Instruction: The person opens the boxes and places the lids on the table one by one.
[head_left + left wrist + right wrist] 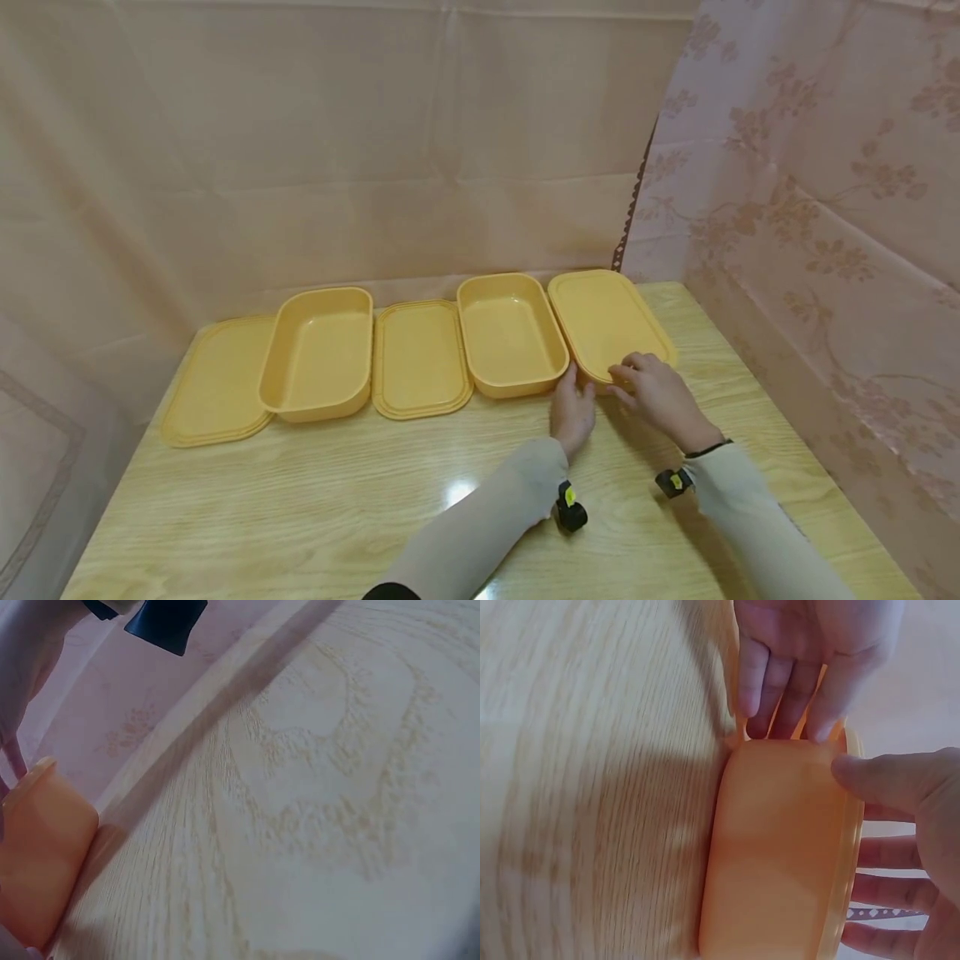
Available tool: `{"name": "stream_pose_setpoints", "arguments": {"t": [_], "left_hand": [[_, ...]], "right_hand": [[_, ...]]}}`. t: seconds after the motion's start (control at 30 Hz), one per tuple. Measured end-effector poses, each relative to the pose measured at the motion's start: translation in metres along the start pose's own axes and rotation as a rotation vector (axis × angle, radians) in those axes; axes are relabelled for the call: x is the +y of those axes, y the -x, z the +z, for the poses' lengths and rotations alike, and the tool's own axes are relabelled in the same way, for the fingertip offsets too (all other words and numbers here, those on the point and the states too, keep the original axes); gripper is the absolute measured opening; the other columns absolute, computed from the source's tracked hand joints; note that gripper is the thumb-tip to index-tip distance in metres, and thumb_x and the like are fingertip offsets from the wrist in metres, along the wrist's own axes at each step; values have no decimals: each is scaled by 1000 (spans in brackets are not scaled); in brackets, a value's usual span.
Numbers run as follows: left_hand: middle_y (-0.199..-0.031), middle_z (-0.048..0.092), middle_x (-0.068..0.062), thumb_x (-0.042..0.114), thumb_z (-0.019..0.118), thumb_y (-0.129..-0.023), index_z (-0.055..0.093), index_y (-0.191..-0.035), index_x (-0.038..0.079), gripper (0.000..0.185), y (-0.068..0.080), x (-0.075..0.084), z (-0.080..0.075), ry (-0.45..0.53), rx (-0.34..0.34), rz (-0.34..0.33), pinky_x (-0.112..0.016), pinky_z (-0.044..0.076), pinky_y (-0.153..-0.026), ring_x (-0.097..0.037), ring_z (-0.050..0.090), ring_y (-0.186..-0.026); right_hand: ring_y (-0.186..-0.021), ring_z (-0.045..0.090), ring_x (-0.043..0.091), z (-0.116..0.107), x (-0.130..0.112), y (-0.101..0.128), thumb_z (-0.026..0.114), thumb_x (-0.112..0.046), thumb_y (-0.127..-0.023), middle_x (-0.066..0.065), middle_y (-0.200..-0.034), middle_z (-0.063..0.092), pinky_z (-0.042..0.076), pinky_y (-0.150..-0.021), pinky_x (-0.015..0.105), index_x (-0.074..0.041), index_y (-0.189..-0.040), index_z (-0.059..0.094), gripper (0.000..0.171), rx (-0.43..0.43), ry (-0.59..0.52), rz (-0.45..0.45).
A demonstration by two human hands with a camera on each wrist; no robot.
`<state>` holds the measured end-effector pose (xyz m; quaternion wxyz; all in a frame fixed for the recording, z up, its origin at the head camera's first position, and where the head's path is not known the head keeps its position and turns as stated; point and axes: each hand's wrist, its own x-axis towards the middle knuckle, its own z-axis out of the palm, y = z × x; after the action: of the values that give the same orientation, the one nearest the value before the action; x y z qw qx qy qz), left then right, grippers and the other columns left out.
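**Two hands at the lidded box on the right end of the row**

Fingers [776,697] of the left hand [573,414] lay straight and close together, their tips pressed against the near end of the lidded box [609,325], right of centre in the head view. In the right wrist view those fingertips sat at the top middle of the frame, touching the box's end where wall met lid. The right hand [660,396] rested over the box's near right corner, its fingers bent across the lid's edge; in the right wrist view its thumb lay on the box wall at the right of the frame while the other fingers reached under the rim, so it gripped the box from that side.

That box stood on the wooden table [315,500], the last item on the right of a row along the far edge. Just left of it, touching or nearly so, stood an open box [512,335]. Further left lay a flat lid [418,358], then a second open box [318,352], and at the left end another flat lid [216,385], partly tucked under that box. All were the same orange-yellow plastic.

Plain pink cloth [337,142] hung behind the table, and a flowered curtain [825,192] filled the right of the frame. Both forearms wore pale sleeves, each with a small black device at the wrist.
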<state>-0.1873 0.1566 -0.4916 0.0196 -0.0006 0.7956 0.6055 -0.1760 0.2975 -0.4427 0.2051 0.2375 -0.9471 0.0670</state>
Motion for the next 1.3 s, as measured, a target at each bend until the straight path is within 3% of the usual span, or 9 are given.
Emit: {"name": "stream_pose_setpoints", "arguments": {"t": [0.57,0.8,1.17,1.3], "left_hand": [[-141,56,-7,12,57,-94,47,-144,9,51,2,4,5,-39,95,0,-41,47,-104,-25,56,-126],[-141,57,-7,12,57,-94,47,-145,10,52,1,3,4,-37,89,-6,-40,49,-101,-22,60,-119],[-136,60,-8,12,59,-93,48,-144,10,52,0,3,6,-23,107,3,-39,50,-99,-21,62,-115],[-129,65,-8,13,61,-92,49,-143,10,52,0,4,6,-24,111,-12,-37,52,-92,-18,63,-104]], "right_hand": [[-76,58,28,4,-5,3,80,-11,-76,10,-85,64,52,-53,40,-8,-89,71,17,100,80,-31],[-76,59,29,5,-4,4,80,-12,-75,8,-84,64,49,-45,40,-10,-87,68,17,129,114,-48],[-76,60,28,7,-3,4,80,-13,-75,8,-84,64,48,-43,39,-11,-87,68,18,172,126,-69],[-76,60,29,7,-2,5,80,-13,-75,8,-85,64,49,-43,39,-10,-88,69,17,180,128,-70]]}}
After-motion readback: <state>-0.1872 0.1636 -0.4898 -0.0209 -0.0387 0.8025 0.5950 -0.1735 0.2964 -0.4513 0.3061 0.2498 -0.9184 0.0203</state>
